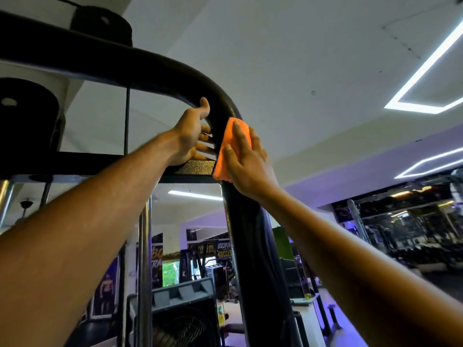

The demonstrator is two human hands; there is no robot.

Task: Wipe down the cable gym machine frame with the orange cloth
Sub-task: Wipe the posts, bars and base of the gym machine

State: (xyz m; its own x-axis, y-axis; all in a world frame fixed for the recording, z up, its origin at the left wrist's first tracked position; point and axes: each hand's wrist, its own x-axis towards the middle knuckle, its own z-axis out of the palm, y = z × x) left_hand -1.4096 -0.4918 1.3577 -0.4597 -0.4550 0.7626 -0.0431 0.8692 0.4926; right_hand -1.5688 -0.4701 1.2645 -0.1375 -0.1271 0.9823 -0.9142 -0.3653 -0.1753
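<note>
The right hand [244, 161] pressed the orange cloth [226, 149] flat-fingered against the frame [160, 68] bend, at 3 o'clock from the left hand [193, 136], which loosely gripped the tube, probably for bracing.

Both arms reach up to the black frame [175, 78] at its curved top corner. Left hand [191, 136] grips the bend, thumb over the tube, fingers spread on the inner side. Right hand [246, 159] presses the orange cloth [223, 161] flat against the upright post, fingers straight. Black pulley [27, 108] far left, cable [127, 121] hanging down beside it. White strip lights [426, 71] on the ceiling.
</note>
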